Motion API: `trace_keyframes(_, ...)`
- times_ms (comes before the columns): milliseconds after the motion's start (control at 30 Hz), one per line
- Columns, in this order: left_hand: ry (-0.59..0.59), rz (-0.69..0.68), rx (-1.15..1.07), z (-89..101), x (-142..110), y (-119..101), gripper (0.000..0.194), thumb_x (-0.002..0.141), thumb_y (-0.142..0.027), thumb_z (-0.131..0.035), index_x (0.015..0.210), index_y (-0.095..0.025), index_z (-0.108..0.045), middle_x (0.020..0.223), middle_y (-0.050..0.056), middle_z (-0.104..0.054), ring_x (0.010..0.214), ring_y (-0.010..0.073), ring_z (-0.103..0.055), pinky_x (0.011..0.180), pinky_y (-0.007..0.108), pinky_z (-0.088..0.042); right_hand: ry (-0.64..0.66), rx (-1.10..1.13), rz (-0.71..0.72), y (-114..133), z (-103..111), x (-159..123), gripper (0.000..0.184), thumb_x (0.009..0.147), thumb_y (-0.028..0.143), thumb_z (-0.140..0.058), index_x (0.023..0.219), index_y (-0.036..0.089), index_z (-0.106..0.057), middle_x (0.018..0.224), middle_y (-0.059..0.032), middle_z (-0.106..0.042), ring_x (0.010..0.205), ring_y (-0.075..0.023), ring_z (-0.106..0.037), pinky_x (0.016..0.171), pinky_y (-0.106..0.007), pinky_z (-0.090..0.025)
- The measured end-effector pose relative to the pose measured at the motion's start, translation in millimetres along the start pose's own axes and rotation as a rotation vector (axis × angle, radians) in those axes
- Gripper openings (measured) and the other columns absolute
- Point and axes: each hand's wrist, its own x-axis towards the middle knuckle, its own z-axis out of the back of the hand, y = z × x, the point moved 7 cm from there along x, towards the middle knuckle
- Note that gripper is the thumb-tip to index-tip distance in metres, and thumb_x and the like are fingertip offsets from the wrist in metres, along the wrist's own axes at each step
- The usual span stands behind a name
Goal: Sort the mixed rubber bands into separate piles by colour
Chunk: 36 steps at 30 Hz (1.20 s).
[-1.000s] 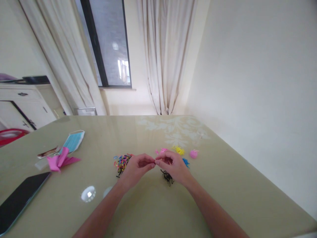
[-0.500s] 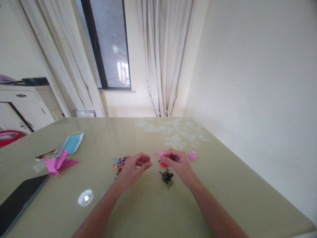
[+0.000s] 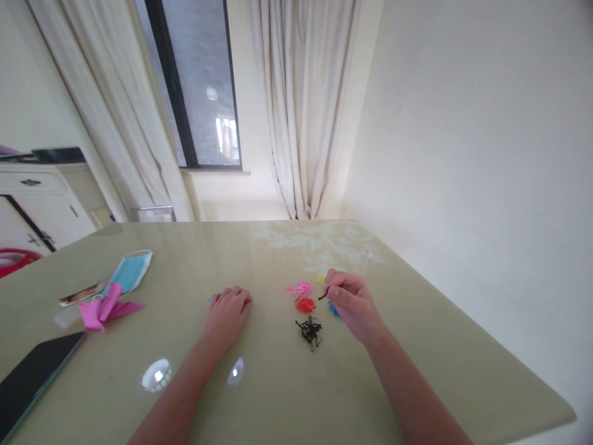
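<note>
The counter (image 3: 273,395) looks smooth and glossy (it mirrors lights). The curtains (image 3: 306,111) are soft, matt cloth; the wall (image 3: 463,154) looks matt.

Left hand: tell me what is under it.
A small blue bit peeks out at the edge of the left hand; anything else beneath the hand is covered and cannot be seen.

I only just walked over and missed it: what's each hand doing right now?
Left hand: lowered over the table, fingers curled; whether it grips anything can't be told.
Right hand: closed, pinching a small black band.
</note>
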Motion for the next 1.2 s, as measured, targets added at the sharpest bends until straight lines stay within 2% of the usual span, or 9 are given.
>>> trace_keyframes(200, -0.020, -0.001, -0.014, -0.2, -2.2, 0.7, 0.022, 0.099, -0.021, -0.049, 0.106, -0.021, -0.070, 0.113, 0.008, -0.075, 0.110, 0.0274, -0.066, 0.095, 0.041, -0.041, 0.296, -0.654, -0.298, -42.0, 0.7, -5.2, 0.010, 0.079, 0.025, -0.078, 0.070, 0.020, -0.079, 0.064, 0.0008, -0.067, 0.058, -0.0133, -0.055, 0.056, -0.026, -0.038)
trace_keyframes(400, -0.145, 0.014, -0.171, 7.6, -0.7, 6.3, 0.023, 0.095, -0.019, -0.050, 0.101, -0.022, -0.071, 0.102, 0.007, -0.079, 0.105, 0.0283, -0.069, 0.095, 0.042, -0.043, 0.303, -0.945, -0.352, -70.8, 14.1, -7.1, 0.017, 0.077, 0.019, -0.075, 0.060, 0.020, -0.076, 0.058, 0.0012, -0.068, 0.053, -0.0131, -0.055, 0.054, -0.026, -0.037)
trace_keyframes(533, -0.207, 0.105, -0.547, 11.5, 0.8, 17.6, 0.022, 0.095, -0.032, -0.051, 0.099, -0.021, -0.071, 0.091, 0.005, -0.079, 0.078, 0.0226, -0.072, 0.081, 0.037, -0.051, 0.235, -1.097, -0.252, -62.6, 16.6, -1.6, 0.021, 0.080, 0.018, -0.074, 0.059, 0.019, -0.073, 0.054, 0.0029, -0.061, 0.053, -0.0124, -0.051, 0.054, -0.026, -0.031)
trace_keyframes(600, -0.232, 0.160, -0.778, 13.7, 0.8, 20.1, 0.025, 0.092, -0.040, -0.055, 0.098, -0.021, -0.070, 0.093, 0.006, -0.078, 0.067, 0.0192, -0.070, 0.070, 0.033, -0.052, 0.205, -1.091, -0.178, -56.0, 10.3, 0.9, 0.019, 0.083, 0.020, -0.074, 0.064, 0.019, -0.075, 0.059, 0.0021, -0.063, 0.057, -0.0132, -0.052, 0.056, -0.026, -0.032)
trace_keyframes(700, -0.218, 0.188, -1.083, 16.7, -0.3, 10.9, 0.033, 0.084, -0.049, -0.067, 0.097, -0.020, -0.070, 0.090, 0.008, -0.078, 0.071, 0.0210, -0.071, 0.057, 0.028, -0.051, 0.191, -0.991, -0.084, -50.4, -8.5, 0.3, 0.015, 0.088, 0.023, -0.073, 0.074, 0.019, -0.078, 0.069, -0.0001, -0.067, 0.064, -0.0144, -0.054, 0.061, -0.026, -0.036)
trace_keyframes(767, -0.165, 0.171, -1.241, 17.7, -2.6, -3.2, 0.037, 0.079, -0.051, -0.074, 0.097, -0.019, -0.070, 0.090, 0.008, -0.079, 0.077, 0.0221, -0.073, 0.058, 0.028, -0.052, 0.190, -0.911, -0.048, -50.3, -22.5, -2.7, 0.014, 0.091, 0.028, -0.072, 0.083, 0.019, -0.079, 0.073, -0.0010, -0.067, 0.066, -0.0149, -0.055, 0.062, -0.026, -0.038)
trace_keyframes(867, -0.097, 0.103, -1.389, 19.3, -8.5, -26.9, 0.034, 0.075, -0.048, -0.081, 0.092, -0.019, -0.072, 0.089, 0.005, -0.078, 0.082, 0.0209, -0.075, 0.075, 0.031, -0.058, 0.183, -0.853, -0.015, -52.0, -37.1, -7.5, 0.018, 0.092, 0.035, -0.073, 0.098, 0.019, -0.079, 0.076, -0.0010, -0.065, 0.067, -0.0152, -0.056, 0.064, -0.027, -0.040)
trace_keyframes(1033, -0.006, 0.045, -1.427, 14.9, -14.0, -47.1, 0.033, 0.075, -0.047, -0.082, 0.091, -0.020, -0.073, 0.085, 0.003, -0.078, 0.081, 0.0204, -0.075, 0.080, 0.033, -0.059, 0.200, -0.794, 0.015, -49.5, -41.9, -9.2, 0.016, 0.094, 0.029, -0.069, 0.088, 0.019, -0.079, 0.068, 0.0007, -0.061, 0.063, -0.0140, -0.049, 0.061, -0.027, -0.035)
trace_keyframes(1200, 0.000, 0.021, -1.211, 14.0, -6.4, -35.1, 0.036, 0.088, -0.053, -0.064, 0.098, -0.020, -0.074, 0.094, 0.007, -0.080, 0.090, 0.0247, -0.074, 0.086, 0.038, -0.057, 0.137, -0.454, -0.074, -32.9, -28.7, -6.3, 0.024, 0.090, 0.040, -0.075, 0.079, 0.019, -0.076, 0.071, 0.0002, -0.060, 0.066, -0.0143, -0.051, 0.062, -0.028, -0.039)
